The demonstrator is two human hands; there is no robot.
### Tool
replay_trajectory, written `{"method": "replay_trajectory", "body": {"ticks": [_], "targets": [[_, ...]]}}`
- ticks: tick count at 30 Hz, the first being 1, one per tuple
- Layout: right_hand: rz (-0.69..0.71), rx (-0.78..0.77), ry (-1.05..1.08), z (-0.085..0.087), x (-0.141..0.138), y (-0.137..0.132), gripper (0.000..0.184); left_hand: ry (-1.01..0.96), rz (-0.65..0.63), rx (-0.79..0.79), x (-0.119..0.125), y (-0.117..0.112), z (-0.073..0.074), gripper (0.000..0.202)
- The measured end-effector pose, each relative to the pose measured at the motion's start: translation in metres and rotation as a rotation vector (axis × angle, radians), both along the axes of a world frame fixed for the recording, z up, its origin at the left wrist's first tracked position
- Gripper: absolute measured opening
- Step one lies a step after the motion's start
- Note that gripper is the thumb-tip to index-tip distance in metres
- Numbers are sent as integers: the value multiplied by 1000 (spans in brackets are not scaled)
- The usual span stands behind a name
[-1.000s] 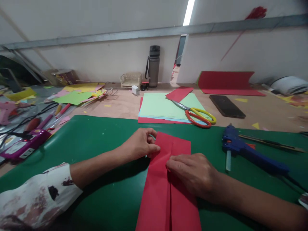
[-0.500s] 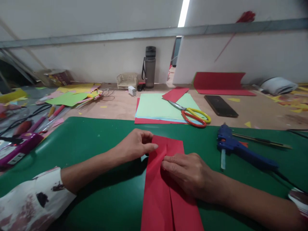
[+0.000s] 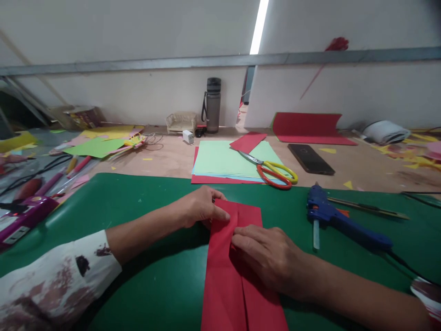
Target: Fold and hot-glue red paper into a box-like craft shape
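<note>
A long piece of folded red paper (image 3: 222, 276) stretches from the bottom edge toward the middle of the green mat. Two flaps meet along a lengthwise seam near its centre. My left hand (image 3: 203, 207) grips the far left corner, thumb on top and fingers tucked beneath. Closed fingers of my right hand (image 3: 268, 253) pinch the paper at the seam, a little nearer to me. What lies under the right fingertips is hidden. To the right of that hand is a blue glue gun (image 3: 330, 216) with a glue stick jutting from it.
The green mat (image 3: 155, 285) covers the near table. Behind it lie scissors (image 3: 275, 172) on stacked pale green paper (image 3: 220, 158), a phone (image 3: 310, 158) and a bottle (image 3: 213, 105). A craft knife (image 3: 368, 208) rests beyond the glue gun. A purple power strip (image 3: 27, 218) sits at left.
The view has tilted slightly, so the background sits lower. My left hand has shifted a little toward me and right along the paper's corner; my right hand keeps its pinch at the seam.
</note>
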State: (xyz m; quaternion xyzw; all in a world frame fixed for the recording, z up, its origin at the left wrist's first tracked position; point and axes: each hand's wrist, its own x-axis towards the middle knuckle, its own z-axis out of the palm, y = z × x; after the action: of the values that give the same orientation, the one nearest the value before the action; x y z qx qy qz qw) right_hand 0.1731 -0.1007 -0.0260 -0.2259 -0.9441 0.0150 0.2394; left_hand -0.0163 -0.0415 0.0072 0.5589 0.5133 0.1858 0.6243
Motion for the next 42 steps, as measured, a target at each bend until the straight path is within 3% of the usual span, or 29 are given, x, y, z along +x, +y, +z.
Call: {"method": "replay_trajectory", "body": {"ticks": [5, 12, 17, 24, 30, 37, 42], "targets": [[-102, -11, 39, -6, 3, 0, 16, -43, -108, 70, 1, -4, -3, 16], [-307, -76, 58, -10, 3, 6, 17, -119, -62, 26, 0, -9, -8, 12], [-305, -235, 117, -5, -1, 10, 13, -180, -33, -11, 1, -13, -8, 14], [-392, -510, 90, 14, -7, 17, 12, -103, -72, 99, 2, -18, -9, 7], [-378, -546, 80, 18, -9, 17, 14, -40, -85, 219, 7, -22, -3, 13], [-321, -578, 72, 20, -12, 22, 21, -56, -48, 148, 4, -21, -4, 9], [-319, -601, -57, 27, -15, 29, 21, -88, -37, 84, 1, -20, -5, 10]]}}
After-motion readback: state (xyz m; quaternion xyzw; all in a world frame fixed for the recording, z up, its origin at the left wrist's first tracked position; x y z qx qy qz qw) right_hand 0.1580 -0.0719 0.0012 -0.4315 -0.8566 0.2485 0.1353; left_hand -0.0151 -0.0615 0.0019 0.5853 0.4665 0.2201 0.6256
